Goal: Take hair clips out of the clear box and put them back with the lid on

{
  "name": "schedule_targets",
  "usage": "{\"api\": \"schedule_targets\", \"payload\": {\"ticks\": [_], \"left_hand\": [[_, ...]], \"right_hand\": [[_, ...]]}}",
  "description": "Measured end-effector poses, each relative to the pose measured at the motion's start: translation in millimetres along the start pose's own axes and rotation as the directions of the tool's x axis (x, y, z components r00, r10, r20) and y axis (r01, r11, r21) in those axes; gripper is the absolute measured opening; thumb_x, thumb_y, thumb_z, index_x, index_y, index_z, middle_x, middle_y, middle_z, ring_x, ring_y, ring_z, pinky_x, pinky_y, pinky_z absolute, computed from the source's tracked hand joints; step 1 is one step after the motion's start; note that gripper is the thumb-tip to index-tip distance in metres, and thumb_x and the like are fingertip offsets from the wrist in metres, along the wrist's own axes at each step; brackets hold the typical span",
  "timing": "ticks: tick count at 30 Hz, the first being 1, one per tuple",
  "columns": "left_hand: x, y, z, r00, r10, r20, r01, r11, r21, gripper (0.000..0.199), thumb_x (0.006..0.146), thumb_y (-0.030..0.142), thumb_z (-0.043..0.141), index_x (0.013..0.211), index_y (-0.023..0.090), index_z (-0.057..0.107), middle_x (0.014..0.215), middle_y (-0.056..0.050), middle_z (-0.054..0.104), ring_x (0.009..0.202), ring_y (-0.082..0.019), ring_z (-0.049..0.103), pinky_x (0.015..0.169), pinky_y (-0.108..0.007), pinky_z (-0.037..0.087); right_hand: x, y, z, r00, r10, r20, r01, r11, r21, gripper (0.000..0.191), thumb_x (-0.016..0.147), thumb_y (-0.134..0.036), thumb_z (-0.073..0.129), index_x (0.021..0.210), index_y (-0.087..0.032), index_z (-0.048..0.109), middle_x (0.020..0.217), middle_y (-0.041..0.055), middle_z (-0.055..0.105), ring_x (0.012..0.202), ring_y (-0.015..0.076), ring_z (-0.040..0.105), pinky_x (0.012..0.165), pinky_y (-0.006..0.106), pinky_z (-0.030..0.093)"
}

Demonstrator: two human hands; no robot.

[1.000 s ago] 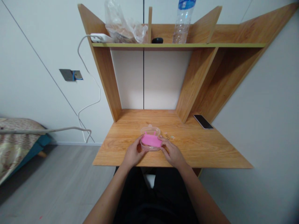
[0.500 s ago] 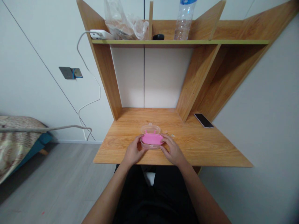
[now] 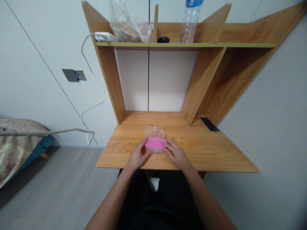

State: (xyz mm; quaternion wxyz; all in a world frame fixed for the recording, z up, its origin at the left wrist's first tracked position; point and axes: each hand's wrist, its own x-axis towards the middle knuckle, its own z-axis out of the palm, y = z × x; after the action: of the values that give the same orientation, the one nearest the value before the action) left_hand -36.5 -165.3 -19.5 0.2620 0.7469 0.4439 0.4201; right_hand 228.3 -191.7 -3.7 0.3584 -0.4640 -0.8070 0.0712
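Note:
A small clear plastic storage box (image 3: pixel 155 150) sits on the desk near its front edge, its clear lid (image 3: pixel 154 131) hinged open toward the back. Inside the box's top lies an oval pink tray (image 3: pixel 154 143), roughly level with the rim. My left hand (image 3: pixel 137 155) is closed around the left end of the box, thumb at the front and fingers behind. At the other end, my right hand (image 3: pixel 177 155) has its fingertips on the tray's right end, with the thumb low by the box's side. What lies under the tray is hidden.
Several tiny rings or bands (image 3: pixel 173 139) lie on the desk (image 3: pixel 203 153) right of the box. A phone (image 3: pixel 209 124) rests at the back right. On the shelf above stand a plastic bottle (image 3: pixel 190 22), a plastic bag (image 3: pixel 131 30) and a white charger (image 3: pixel 105 36) with a cable.
The pink tray has settled flatter and slightly left in the box. My right fingers have shifted left onto its top. More of the small rings show. My left hand stays put.

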Motion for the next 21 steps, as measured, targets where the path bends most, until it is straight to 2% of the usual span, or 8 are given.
{"api": "schedule_targets", "payload": {"ticks": [6, 12, 21], "left_hand": [[-1.3, 7.7, -3.7, 1.0, 0.016, 0.005, -0.016, 1.0, 0.005, 0.071, 0.086, 0.04, 0.073, 0.149, 0.02, 0.047, 0.147, -0.013, 0.058, 0.132, -0.029, 0.059, 0.115, -0.048, 0.046], [-0.1, 12.5, -8.3, 0.999, -0.032, -0.005, 0.031, 0.993, -0.112, 0.05, 0.099, 0.045, 0.052, 0.142, 0.019, 0.058, 0.143, -0.01, 0.061, 0.132, -0.026, 0.06, 0.117, -0.046, 0.044], [3.1, 2.6, -3.9, 0.998, -0.067, -0.001, 0.066, 0.986, -0.152, 0.053, 0.096, 0.045, 0.059, 0.142, 0.019, 0.057, 0.143, -0.01, 0.061, 0.13, -0.026, 0.061, 0.117, -0.047, 0.044]], "right_hand": [[-0.7, 0.5, 0.4, 1.0, -0.013, 0.024, 0.014, 1.0, -0.013, 0.043, 0.102, -0.029, 0.049, 0.144, -0.036, 0.056, 0.152, 0.004, 0.052, 0.135, 0.0241, 0.055, 0.114, 0.047, 0.047], [-0.9, -0.2, 0.4, 0.999, -0.021, 0.033, 0.02, 1.0, 0.023, 0.042, 0.102, -0.028, 0.048, 0.143, -0.037, 0.057, 0.143, 0.0039, 0.059, 0.127, 0.0225, 0.061, 0.109, 0.044, 0.052], [-1.7, 2.1, 2.0, 0.999, -0.016, 0.032, 0.016, 1.0, 0.006, 0.039, 0.102, -0.031, 0.05, 0.14, -0.036, 0.06, 0.145, 0.005, 0.059, 0.128, 0.0223, 0.06, 0.11, 0.044, 0.052]]}}
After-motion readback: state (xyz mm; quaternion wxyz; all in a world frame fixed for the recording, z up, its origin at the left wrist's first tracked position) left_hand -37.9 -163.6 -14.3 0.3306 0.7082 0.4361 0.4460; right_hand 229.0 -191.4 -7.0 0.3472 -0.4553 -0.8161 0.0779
